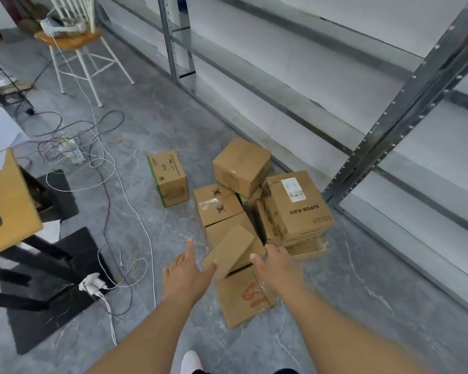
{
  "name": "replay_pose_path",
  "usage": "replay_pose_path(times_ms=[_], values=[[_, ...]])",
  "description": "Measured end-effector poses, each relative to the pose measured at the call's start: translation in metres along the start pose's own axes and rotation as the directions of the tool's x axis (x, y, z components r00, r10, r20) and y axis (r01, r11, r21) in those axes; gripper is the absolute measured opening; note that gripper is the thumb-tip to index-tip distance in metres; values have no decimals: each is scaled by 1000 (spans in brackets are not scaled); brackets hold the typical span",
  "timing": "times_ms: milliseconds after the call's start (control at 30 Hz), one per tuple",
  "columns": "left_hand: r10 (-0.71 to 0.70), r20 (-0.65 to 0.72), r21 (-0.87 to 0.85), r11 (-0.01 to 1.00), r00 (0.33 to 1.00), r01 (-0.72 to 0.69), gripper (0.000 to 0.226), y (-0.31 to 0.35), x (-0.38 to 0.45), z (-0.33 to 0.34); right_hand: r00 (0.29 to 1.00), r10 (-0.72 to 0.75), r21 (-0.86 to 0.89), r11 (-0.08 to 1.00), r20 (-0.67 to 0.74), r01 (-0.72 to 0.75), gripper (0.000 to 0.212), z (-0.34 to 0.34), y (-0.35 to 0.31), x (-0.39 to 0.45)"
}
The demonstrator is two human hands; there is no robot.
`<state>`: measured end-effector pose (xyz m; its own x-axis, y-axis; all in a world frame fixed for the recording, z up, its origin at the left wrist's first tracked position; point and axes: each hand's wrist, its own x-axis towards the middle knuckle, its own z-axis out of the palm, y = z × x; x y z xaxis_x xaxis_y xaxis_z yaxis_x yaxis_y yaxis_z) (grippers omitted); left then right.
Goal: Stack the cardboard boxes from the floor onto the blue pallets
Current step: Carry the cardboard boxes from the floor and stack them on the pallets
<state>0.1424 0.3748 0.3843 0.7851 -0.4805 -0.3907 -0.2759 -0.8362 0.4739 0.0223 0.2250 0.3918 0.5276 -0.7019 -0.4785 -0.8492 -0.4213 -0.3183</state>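
Our left hand [185,271] reaches out with fingers spread and straight, thumb tip at the near edge of a small tilted box [231,249]; nothing gripped. Our right hand [277,265] rests on that box's right side, fingers curled over the far edge, thumb on top. Under it lies a box with red marks [241,298] on the grey floor [173,225]. Beyond, the pile: a taped box [216,205], a SUPOR box [295,206], a plain box [241,166] on top. A green-edged box [169,178] stands apart, left. Cables [97,147] lie on the floor, left; a white chair [76,41] and grey shelving [376,136] stand farther back.
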Motion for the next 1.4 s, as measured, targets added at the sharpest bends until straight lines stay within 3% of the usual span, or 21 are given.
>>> replay_pose_path(times_ms=[200, 600, 800, 967, 1167, 1300, 1400], values=[[-13, 95, 24, 1000, 995, 11, 83, 18, 60, 19, 995, 68, 35, 997, 70, -71, 60, 3, 4, 56], [-2, 131, 0, 1000, 991, 2, 84, 69, 174, 22, 990, 77, 30, 996, 117, -81, 58, -33, -10, 184], [45, 254, -51, 998, 966, -33, 83, 89, 313, 14, 969, 220, 162, 958, 114, -237, 62, -37, -40, 293], [65, 339, -17, 998, 939, -63, 83, 106, 456, 26, 917, 369, 366, 841, 153, -399, 64, -25, -65, 403], [113, 353, -87, 992, 929, -87, 84, 121, 585, 58, 901, 409, 430, 794, 146, -430, 45, -7, -73, 510], [111, 368, -56, 994, 923, -97, 84, 124, 645, 91, 867, 472, 461, 741, 158, -488, 59, 12, -63, 564], [92, 362, -66, 995, 928, -73, 85, 129, 681, 114, 852, 491, 510, 694, 181, -508, 56, 23, -51, 596]])
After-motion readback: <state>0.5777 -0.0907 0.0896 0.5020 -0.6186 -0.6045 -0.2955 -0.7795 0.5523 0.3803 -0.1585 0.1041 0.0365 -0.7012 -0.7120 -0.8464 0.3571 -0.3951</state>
